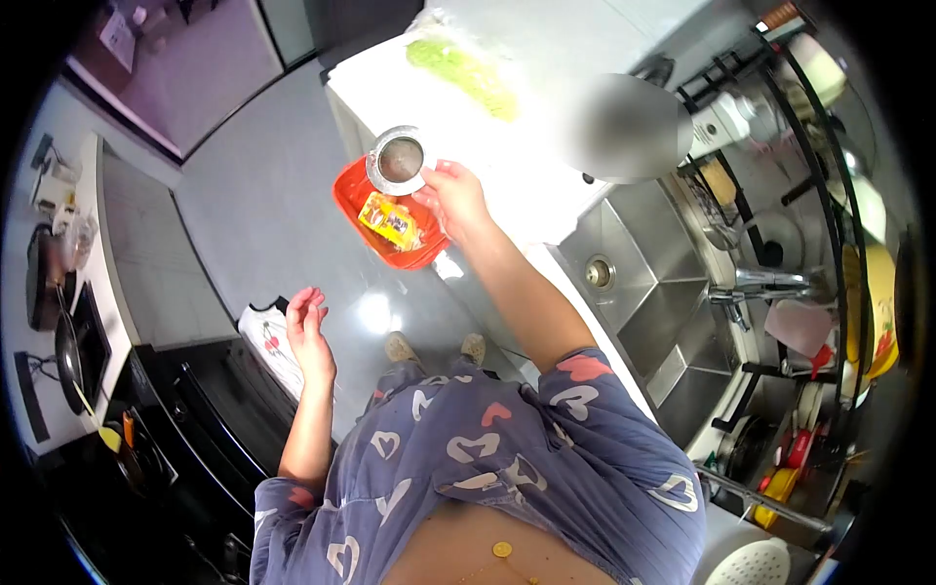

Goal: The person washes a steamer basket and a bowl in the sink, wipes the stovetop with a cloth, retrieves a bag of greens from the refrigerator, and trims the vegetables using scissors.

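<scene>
My right hand is closed on the rim of a round metal sink strainer, gripped at its right side. The strainer's dark mesh middle faces up. It is held over a red bin, covering part of the far rim. Inside the bin lies a yellow printed wrapper. My left hand is raised on the left with fingers loosely bent and apart, holding nothing. A white cloth with a cherry print hangs beyond it.
A steel sink with an open drain is set in the right counter. Green vegetables in plastic lie on the white counter. A dish rack stands right; a pan is left.
</scene>
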The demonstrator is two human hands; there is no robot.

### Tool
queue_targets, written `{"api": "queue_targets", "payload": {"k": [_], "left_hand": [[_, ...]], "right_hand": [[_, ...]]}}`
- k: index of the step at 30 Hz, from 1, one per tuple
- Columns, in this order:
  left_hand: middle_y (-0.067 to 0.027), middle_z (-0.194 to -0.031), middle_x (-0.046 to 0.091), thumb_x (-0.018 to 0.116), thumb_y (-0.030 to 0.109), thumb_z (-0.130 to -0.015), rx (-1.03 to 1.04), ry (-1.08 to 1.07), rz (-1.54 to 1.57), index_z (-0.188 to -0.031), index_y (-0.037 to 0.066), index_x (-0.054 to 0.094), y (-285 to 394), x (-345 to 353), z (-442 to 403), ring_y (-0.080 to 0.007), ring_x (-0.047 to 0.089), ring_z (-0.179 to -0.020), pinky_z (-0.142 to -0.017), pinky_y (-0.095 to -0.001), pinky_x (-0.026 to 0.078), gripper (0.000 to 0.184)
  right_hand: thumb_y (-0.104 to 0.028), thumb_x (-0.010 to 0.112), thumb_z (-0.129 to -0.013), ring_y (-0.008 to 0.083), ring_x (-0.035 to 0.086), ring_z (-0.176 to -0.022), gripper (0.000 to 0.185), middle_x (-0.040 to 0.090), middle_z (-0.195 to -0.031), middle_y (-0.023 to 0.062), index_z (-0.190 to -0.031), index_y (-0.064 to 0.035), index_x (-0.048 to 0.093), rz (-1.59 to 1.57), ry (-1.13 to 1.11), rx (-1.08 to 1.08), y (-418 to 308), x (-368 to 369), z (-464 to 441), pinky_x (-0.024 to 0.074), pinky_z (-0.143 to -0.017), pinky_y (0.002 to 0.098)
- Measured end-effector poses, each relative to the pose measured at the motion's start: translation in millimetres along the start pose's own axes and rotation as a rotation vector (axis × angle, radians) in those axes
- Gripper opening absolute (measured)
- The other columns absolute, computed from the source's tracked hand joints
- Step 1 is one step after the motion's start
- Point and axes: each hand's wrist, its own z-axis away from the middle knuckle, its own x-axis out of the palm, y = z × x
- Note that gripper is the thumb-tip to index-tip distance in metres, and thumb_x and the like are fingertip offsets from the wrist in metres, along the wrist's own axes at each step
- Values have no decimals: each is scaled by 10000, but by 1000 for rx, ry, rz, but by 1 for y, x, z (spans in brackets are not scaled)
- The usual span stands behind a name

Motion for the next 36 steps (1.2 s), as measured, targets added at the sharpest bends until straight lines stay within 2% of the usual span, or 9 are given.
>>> {"api": "queue_targets", "payload": {"k": [11, 20, 24, 26, 30, 33, 34, 35, 36], "left_hand": [[-60, -1225, 578, 528, 222, -965, 14, -107, -90, -1225, 64, 549, 1, 53, 42, -148, 562, -1086, -882, -285, 445, 305], [-61, -1182, 600, 512, 166, -980, 17, -69, -70, -1180, 47, 571, 0, 38, 78, -150, 582, -1047, -864, -280, 459, 240], [-59, -1156, 610, 519, 174, -982, -4, 38, -1, -1174, 45, 575, -2, -2, 78, -136, 593, -1030, -856, -271, 468, 238], [-55, -1154, 607, 520, 186, -981, -30, 74, 9, -1167, 47, 576, -3, -28, 72, -135, 593, -1027, -856, -273, 463, 238], [-66, -1206, 583, 538, 175, -958, -63, 135, 46, -1158, 52, 587, -2, -80, 53, -145, 588, -1022, -867, -276, 455, 239], [-62, -1198, 590, 543, 171, -950, -120, 198, 61, -1154, 56, 591, -12, -119, 35, -140, 583, -1013, -867, -277, 454, 239], [-56, -1184, 597, 548, 172, -947, -133, 210, 75, -1150, 64, 594, -15, -129, 29, -138, 583, -1009, -865, -276, 452, 234], [-45, -1153, 605, 520, 170, -966, -149, 212, 71, -1145, 61, 594, -16, -135, 24, -131, 576, -1009, -864, -277, 449, 222], [-34, -1121, 614, 492, 168, -985, -158, 213, 68, -1140, 58, 593, -18, -139, 17, -123, 569, -1008, -862, -279, 445, 216]], "right_hand": [[-98, 610, -926, 139, 605, -821, 198, 631, -950, 21, -1110, -108, 539, -232, 20, -111, -99, -267, 86, 508, -739, 287], [-55, 620, -903, 125, 621, -795, 245, 630, -954, 60, -1132, -30, 536, 73, -99, -82, -78, -171, 72, 555, -680, 275], [-29, 644, -873, 146, 646, -789, 202, 642, -940, 97, -1064, 2, 585, 472, -215, -362, -13, -81, 47, 559, -657, 288], [-67, 617, -872, 257, 644, -725, 136, 624, -829, 87, -1008, -52, 619, 1094, -180, -1055, 14, -47, 29, 540, -658, 325], [-31, 622, -787, 280, 624, -811, 203, 625, -907, 78, -977, -101, 620, 1351, -178, -1279, 37, 8, 4, 520, -680, 385], [-57, 559, -806, 282, 625, -846, 203, 622, -979, 88, -996, -104, 614, 1650, -287, -1172, 66, 9, -15, 526, -683, 396], [-72, 533, -827, 286, 629, -853, 195, 619, -998, 98, -1004, -97, 611, 1896, -386, -1040, 85, -4, -22, 532, -693, 397], [-90, 473, -860, 301, 638, -887, 155, 588, -974, 122, -973, -87, 579, 2242, -451, -623, 113, -21, -33, 528, -741, 405], [-90, 473, -860, 301, 638, -887, 155, 588, -974, 122, -973, -87, 579, 2256, -444, -603, 119, -27, -33, 528, -741, 405]]}}
